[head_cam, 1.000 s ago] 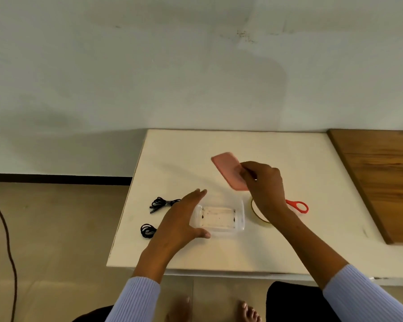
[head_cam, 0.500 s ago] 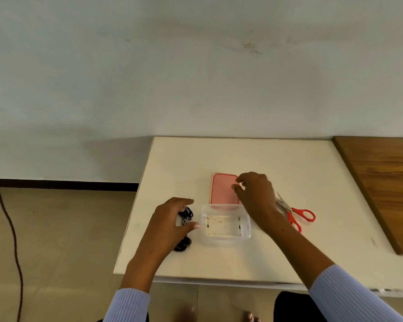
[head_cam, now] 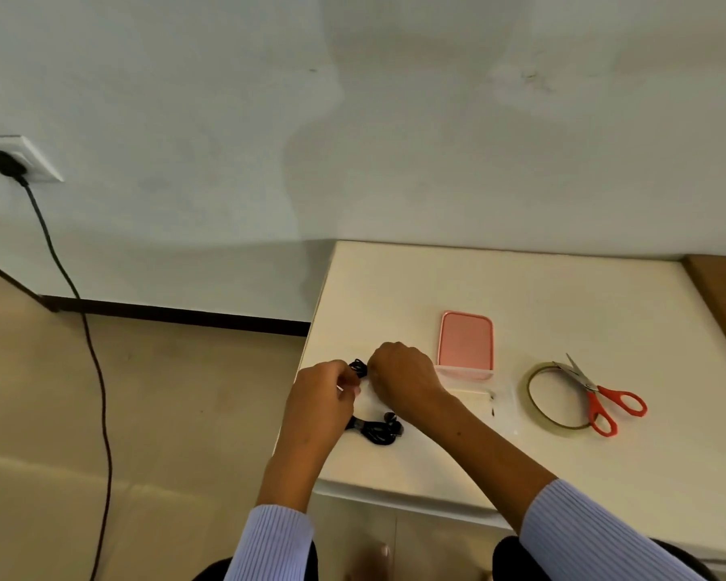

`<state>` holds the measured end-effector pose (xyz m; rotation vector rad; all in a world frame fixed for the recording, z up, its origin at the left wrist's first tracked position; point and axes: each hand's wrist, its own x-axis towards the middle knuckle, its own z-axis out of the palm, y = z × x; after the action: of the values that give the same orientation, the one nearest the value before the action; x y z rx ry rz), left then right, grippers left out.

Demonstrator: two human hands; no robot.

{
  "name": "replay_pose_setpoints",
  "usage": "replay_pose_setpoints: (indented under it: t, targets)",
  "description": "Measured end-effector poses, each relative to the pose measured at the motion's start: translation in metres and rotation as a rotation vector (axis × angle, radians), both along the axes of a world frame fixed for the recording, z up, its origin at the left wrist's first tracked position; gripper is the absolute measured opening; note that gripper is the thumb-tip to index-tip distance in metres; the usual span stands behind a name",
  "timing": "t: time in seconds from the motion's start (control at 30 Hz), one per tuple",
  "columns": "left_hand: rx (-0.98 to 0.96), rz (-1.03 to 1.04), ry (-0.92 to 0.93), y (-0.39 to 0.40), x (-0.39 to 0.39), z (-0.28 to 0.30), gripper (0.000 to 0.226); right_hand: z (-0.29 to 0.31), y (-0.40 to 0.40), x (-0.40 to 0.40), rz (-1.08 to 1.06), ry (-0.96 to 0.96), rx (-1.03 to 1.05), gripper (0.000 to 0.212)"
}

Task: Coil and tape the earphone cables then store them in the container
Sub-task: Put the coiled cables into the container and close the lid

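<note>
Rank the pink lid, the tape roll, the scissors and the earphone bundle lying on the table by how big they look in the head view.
1. Scissors and tape roll: similar spread, too close to rank.
2. Pink lid: slightly less, though it lies farther from the camera.
3. Earphone bundle: clearly smallest, partly behind the left hand.

1. The scene is lit softly and evenly, fairly bright, with a slightly greenish cast on the wall (head_cam: 395,119).
2. A broad, soft-edged shadow is thrown on the wall toward 9 o'clock of the table (head_cam: 520,287), so the light is judged to come from the 3 o'clock side.
3. No hard glare is seen; the tabletop is rendered pale, near washed-out.
4. Wide-angle bending is noticed at the edges, where the skirting line is curved.
5. Fine detail is softened throughout, most of all toward the 6 o'clock edge.
</note>
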<state>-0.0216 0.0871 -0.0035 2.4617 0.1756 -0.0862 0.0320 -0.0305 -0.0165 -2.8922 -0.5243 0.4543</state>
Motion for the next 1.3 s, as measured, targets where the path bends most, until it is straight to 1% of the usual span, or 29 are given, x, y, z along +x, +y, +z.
replay_pose_setpoints:
  t: [0.07,0.1,0.17,0.23,0.27,0.33,0.4,0.5,0.63,0.8,0.9,1.0,1.1,1.23,1.3]
  targets:
    - [0.006,-0.007,0.017,0.002,0.000,-0.001,0.011,-0.003,0.001,0.002,-0.013,-0.017,0.032,0.021]
    - [0.006,-0.009,0.021,0.003,0.000,-0.002,0.013,-0.003,-0.001,0.002,-0.037,-0.025,0.091,0.023]
    - [0.001,-0.013,0.031,0.005,0.001,-0.003,0.015,0.005,-0.008,0.003,-0.114,-0.037,0.292,0.021]
    - [-0.011,-0.021,0.034,0.008,0.001,-0.003,0.015,0.024,-0.021,0.003,-0.215,-0.039,0.532,0.014]
    - [-0.020,-0.026,0.033,0.009,0.001,-0.003,0.015,0.034,-0.032,0.002,-0.249,-0.047,0.616,0.013]
    - [-0.029,-0.044,0.033,0.012,0.000,-0.004,0.015,0.052,-0.057,-0.001,-0.259,-0.029,0.674,0.020]
    - [-0.022,-0.065,0.041,0.015,0.000,-0.006,0.016,0.060,-0.084,-0.007,-0.235,0.014,0.637,0.021]
    - [0.001,-0.093,0.042,0.017,0.000,-0.010,0.015,0.059,-0.115,-0.016,-0.235,0.052,0.473,0.019]
    - [0.040,-0.155,0.065,0.014,0.001,-0.012,0.013,0.057,-0.130,-0.020,-0.260,0.066,0.444,0.022]
    - [0.151,-0.266,0.151,0.012,0.001,-0.016,0.036,0.045,-0.128,-0.027,-0.204,0.105,0.334,0.019]
    - [0.191,-0.317,0.167,0.010,0.001,-0.014,0.042,0.039,-0.124,-0.028,-0.181,0.089,0.286,0.016]
    - [0.229,-0.346,0.171,0.008,-0.001,-0.013,0.043,0.035,-0.122,-0.028,-0.145,0.101,0.261,0.013]
    - [0.257,-0.361,0.169,0.007,-0.002,-0.009,0.042,0.034,-0.123,-0.028,-0.153,0.079,0.240,0.015]
    - [0.298,-0.432,0.197,0.006,-0.001,-0.006,0.044,0.032,-0.126,-0.027,-0.199,0.020,0.291,0.015]
    - [0.340,-0.464,0.192,0.003,0.000,-0.009,0.039,0.031,-0.128,-0.027,-0.219,-0.004,0.328,0.012]
